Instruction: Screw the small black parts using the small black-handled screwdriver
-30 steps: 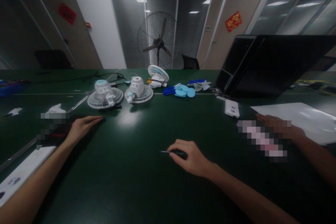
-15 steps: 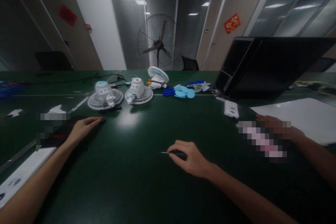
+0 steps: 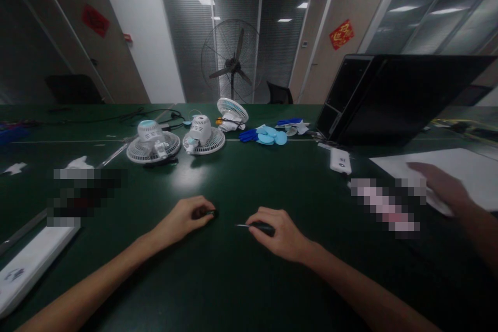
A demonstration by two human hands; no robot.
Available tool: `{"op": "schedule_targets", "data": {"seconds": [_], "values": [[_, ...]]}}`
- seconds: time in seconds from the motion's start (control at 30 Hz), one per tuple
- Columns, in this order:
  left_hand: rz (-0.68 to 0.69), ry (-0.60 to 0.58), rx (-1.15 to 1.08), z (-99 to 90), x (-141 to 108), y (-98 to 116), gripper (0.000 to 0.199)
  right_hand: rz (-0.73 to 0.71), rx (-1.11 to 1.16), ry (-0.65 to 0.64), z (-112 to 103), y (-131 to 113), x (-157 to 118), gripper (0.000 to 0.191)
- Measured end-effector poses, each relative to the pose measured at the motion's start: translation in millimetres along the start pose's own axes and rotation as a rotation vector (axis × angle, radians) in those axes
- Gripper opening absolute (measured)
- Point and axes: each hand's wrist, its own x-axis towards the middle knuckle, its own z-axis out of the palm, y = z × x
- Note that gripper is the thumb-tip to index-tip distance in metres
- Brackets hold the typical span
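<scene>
My right hand [image 3: 282, 233] rests low over the green table, its fingers wrapped round the black handle of a screwdriver [image 3: 263, 228]. The thin metal shaft points left. Facing it a short way off, my left hand [image 3: 192, 213] is closed in a pinch on a small dark object [image 3: 212, 212]. Most of that object is hidden by the fingers, so its kind is unclear. Beyond both hands lie a fan head [image 3: 153, 142] with a white grille, a second fan head [image 3: 203, 136], and a third one [image 3: 232, 113] tipped up behind them.
Light-blue fan blades [image 3: 271, 135] lie by blue gloves [image 3: 249, 135]. A black monitor [image 3: 400, 98] stands at the right, near a white device [image 3: 341, 161]. Another person's hand [image 3: 447, 184] is over a white sheet [image 3: 470, 166]. A long white box [image 3: 35, 264] lies at the left.
My left hand has moved right and nearer, from the left side to the table's middle, still pinching a small dark object. My right hand stays put. The other person's hand has shifted right.
</scene>
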Motion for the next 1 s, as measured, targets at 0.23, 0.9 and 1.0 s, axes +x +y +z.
{"op": "schedule_targets", "data": {"seconds": [0.23,0.9,1.0], "values": [[0.149,-0.006,-0.071,51.9,7,39,0.014,-0.033,-0.008,-0.012,1,-1,2,0.015],[0.18,-0.005,-0.096,50.2,5,42,0.014,-0.025,0.045,-0.035,-1,-3,1,0.014],[0.19,0.001,-0.096,50.5,5,42,0.014,-0.03,0.031,-0.035,2,-3,1,0.014]]}}
